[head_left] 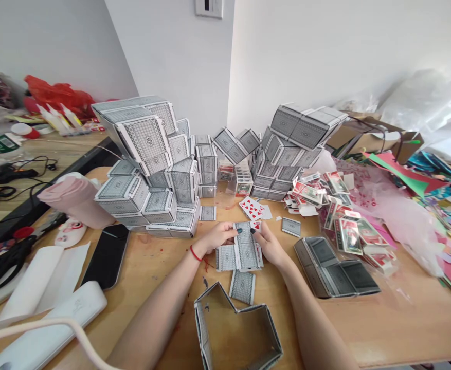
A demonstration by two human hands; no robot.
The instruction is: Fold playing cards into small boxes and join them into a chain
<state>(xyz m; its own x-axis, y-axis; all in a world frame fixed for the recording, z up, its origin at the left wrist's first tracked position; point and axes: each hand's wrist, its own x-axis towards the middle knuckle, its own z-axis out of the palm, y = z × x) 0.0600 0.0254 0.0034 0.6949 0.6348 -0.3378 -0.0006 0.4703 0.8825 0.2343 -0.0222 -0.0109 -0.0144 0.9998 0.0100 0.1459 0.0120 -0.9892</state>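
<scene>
Between my two hands are playing cards [245, 246] with grey patterned backs, overlapping one another. My left hand [219, 236] pinches their left edge, thumb on top. On the right edge my right hand [267, 241] grips them the same way, by a card corner with a red heart. Another card [242, 287] lies face down just below. Nearer to me stands an open-topped frame [266, 329] made of cards, with a notch in its far side. Beyond my hands a heart card [252, 208] lies face up.
Stacked card-covered blocks [148, 144] rise at the left, and more blocks [298, 128] at the right. Right of my arm sits an L-shaped card block [333, 272], near empty card boxes [348, 231]. A phone [107, 254], pink cup [73, 198], scissors [9, 262] and white power bank [55, 329] lie left.
</scene>
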